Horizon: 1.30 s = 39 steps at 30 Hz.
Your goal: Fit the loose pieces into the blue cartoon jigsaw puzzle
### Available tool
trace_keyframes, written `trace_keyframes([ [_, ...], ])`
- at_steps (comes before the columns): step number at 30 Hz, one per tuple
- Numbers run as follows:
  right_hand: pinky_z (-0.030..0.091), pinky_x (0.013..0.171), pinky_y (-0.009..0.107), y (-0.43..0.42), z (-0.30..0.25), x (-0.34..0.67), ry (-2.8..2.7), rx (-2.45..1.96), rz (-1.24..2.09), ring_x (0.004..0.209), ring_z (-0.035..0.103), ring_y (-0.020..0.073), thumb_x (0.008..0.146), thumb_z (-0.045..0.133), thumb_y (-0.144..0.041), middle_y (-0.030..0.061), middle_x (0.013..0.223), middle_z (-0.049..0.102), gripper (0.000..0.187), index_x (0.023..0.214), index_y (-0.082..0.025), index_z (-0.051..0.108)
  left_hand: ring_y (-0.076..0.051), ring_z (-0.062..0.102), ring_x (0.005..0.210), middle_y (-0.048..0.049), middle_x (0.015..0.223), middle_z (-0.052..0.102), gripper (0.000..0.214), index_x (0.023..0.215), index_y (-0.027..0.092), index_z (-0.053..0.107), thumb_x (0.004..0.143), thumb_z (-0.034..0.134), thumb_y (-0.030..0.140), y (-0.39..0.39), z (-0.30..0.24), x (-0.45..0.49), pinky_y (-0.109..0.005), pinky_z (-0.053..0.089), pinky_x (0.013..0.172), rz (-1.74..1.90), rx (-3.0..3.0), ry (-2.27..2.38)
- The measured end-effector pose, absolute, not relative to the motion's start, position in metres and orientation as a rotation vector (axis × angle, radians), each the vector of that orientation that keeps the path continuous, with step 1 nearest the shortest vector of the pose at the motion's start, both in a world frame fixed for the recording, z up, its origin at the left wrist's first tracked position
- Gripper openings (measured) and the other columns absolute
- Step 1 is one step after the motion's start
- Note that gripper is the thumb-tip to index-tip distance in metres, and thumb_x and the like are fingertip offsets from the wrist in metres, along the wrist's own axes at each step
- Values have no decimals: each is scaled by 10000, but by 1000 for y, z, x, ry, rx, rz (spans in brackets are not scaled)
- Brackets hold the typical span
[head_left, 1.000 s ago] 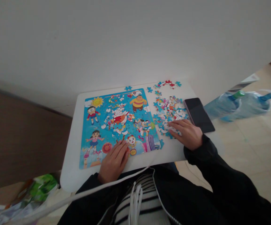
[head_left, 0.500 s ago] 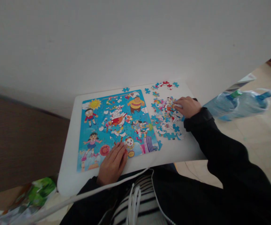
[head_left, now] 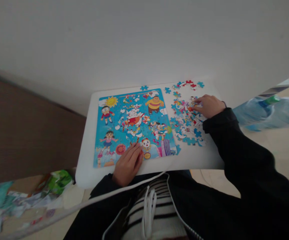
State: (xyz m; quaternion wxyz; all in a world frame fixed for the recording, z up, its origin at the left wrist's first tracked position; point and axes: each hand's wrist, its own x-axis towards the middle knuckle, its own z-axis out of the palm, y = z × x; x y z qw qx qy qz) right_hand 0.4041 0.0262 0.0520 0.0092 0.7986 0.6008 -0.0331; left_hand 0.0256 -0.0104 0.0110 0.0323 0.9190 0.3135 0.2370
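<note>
A colourful cartoon jigsaw puzzle [head_left: 134, 123] lies on a small white table [head_left: 86, 166]. My left hand [head_left: 128, 164] rests flat on the puzzle's near edge, fingers stretched out. A heap of loose puzzle pieces [head_left: 186, 123] lies to the right of the puzzle. My right hand [head_left: 208, 105] reaches into the far part of that heap, fingers curled and pinched on the pieces. What it grips is too small to name. A few stray pieces [head_left: 188, 84] lie along the table's far edge.
A white wall rises just behind the table. Plastic-wrapped water bottles [head_left: 266, 111] lie on the tiled floor at the right. Crumpled green and coloured bags [head_left: 34, 193] sit on the floor at the left. White cords [head_left: 148, 203] hang over my striped shirt.
My right hand moved from the near side of the loose pieces to the far side, and my sleeve now covers the dark phone. My left hand stayed put. The view shifted.
</note>
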Motion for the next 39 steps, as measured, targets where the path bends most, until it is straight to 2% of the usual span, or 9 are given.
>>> trace_keyframes([
  [4,403,710,363,32,55,405,1887,2540,-199,913,587,261,746,493,-581,172,967,633,575,966,-75,658,-199,578,1081,-88,1090,651,234,1090,148,562,871,491,187,-11,11,27,-337,496,918,736,2795,980],
  [8,431,661,363,32,51,412,1872,2747,-269,802,611,253,613,714,-461,92,846,670,385,840,-164,621,-202,568,1094,-101,1087,651,223,1071,123,566,865,497,176,-11,9,28,-338,484,938,770,2758,965],
  [11,442,626,330,19,56,402,1983,2957,-403,666,603,186,619,734,-386,46,724,653,284,772,-197,586,-206,568,1094,-107,1085,652,217,1059,119,568,865,492,177,-12,9,28,-342,481,942,759,2745,970],
  [14,450,561,287,-5,66,359,2190,3153,-886,582,587,146,604,731,-409,21,663,632,321,778,-189,576,-211,564,1101,-105,1088,651,217,1059,129,566,867,480,183,-12,10,28,-352,483,940,748,2726,982],
  [17,465,536,263,-29,64,294,2359,2918,-1388,572,597,136,656,697,-410,-5,625,626,281,804,-195,593,-216,555,1114,-115,1108,641,219,1057,121,563,862,483,180,-13,11,27,-355,480,945,736,2704,978],
  [21,490,532,258,-42,34,228,2289,2739,-1739,545,601,128,682,673,-422,-4,607,637,249,754,-196,598,-216,540,1134,-125,1119,633,208,1046,114,564,860,493,176,-13,11,28,-351,469,958,734,2683,975],
  [30,483,512,249,-40,20,214,2132,2848,-1521,530,604,131,684,661,-360,14,595,659,180,654,-188,616,-209,534,1143,-109,1134,629,201,1046,138,562,877,470,196,-14,8,27,-355,466,960,739,2656,974],
  [36,439,439,235,-41,24,218,1962,2743,-1846,464,570,122,678,657,-392,3,537,637,204,666,-190,631,-199,528,1150,-108,1146,623,173,1013,144,565,875,473,195,-14,11,27,-347,463,965,718,2584,993],
  [39,449,463,240,-42,21,217,1927,2739,-1841,502,596,132,684,653,-399,13,572,657,207,679,-192,639,-198,528,1151,-103,1164,614,161,1000,156,563,879,465,196,-14,12,27,-349,465,963,691,2561,1010],
])
